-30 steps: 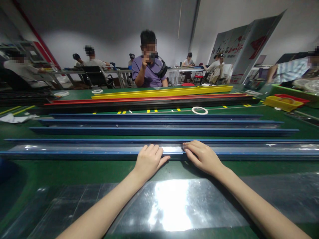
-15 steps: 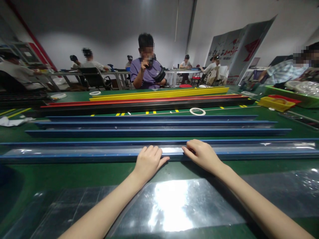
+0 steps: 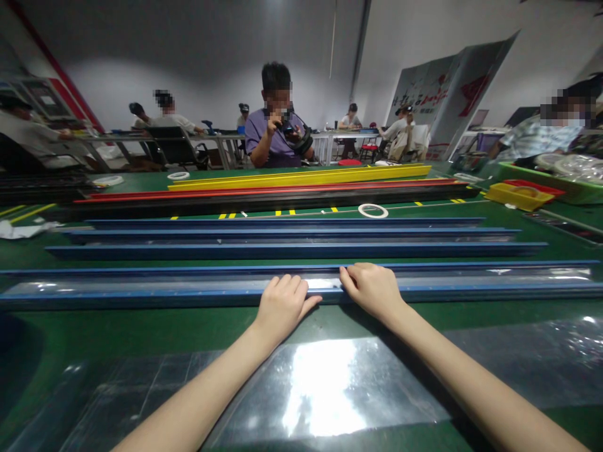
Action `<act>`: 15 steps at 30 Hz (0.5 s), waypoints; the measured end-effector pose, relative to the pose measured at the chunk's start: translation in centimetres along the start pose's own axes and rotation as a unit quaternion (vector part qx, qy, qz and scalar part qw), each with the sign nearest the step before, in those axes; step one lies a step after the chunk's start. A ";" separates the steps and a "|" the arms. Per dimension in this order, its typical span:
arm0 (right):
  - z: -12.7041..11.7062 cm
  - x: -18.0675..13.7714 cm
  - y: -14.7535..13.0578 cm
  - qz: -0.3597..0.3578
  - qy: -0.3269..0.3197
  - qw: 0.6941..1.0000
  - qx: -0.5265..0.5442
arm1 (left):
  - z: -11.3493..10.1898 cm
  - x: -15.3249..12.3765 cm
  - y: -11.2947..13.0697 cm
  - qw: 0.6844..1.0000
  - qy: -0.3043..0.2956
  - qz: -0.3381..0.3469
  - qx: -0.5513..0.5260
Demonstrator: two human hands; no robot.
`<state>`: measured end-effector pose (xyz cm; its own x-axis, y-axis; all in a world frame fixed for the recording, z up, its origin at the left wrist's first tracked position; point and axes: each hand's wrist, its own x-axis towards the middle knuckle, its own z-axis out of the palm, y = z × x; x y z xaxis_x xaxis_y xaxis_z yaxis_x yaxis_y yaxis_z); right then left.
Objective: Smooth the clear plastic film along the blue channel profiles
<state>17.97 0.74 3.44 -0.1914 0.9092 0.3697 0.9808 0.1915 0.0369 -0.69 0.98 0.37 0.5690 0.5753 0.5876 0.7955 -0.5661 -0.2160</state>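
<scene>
A long blue channel strip with a clear shiny film on top lies across the green table just in front of me. My left hand rests on its near edge, fingers curled over the rim and thumb out to the right. My right hand sits right beside it, fingers bent and pressed onto the film on the same strip. Both hands are close together at the strip's middle.
Three more blue strips lie parallel behind, then black, red and yellow strips. A white tape ring lies mid-table. A clear plastic sheet is under my forearms. A yellow tray stands right. A person in purple sits opposite.
My right hand has slid a little to the left along the strip, closer to my left hand. The left hand has stayed in place.
</scene>
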 end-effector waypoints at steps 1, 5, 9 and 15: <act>0.0 0.0 -0.2 -0.010 0.010 1.000 0.002 | 0.0 0.0 0.0 1.000 0.001 0.000 0.000; 0.3 -0.1 -0.8 -0.038 0.046 0.998 0.015 | 0.1 0.0 0.1 1.000 0.004 -0.001 0.001; 0.8 0.2 -0.8 -0.054 0.054 0.997 0.023 | 0.0 0.0 0.1 1.000 0.004 0.001 -0.002; 1.1 0.4 0.0 -0.110 0.067 0.991 0.027 | -0.1 -0.1 0.0 1.000 -0.003 0.001 -0.010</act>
<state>17.86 1.49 2.59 -0.3908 0.7862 0.4786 0.9115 0.4029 0.0825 -0.79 0.89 0.39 0.5724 0.5767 0.5829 0.7896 -0.5792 -0.2024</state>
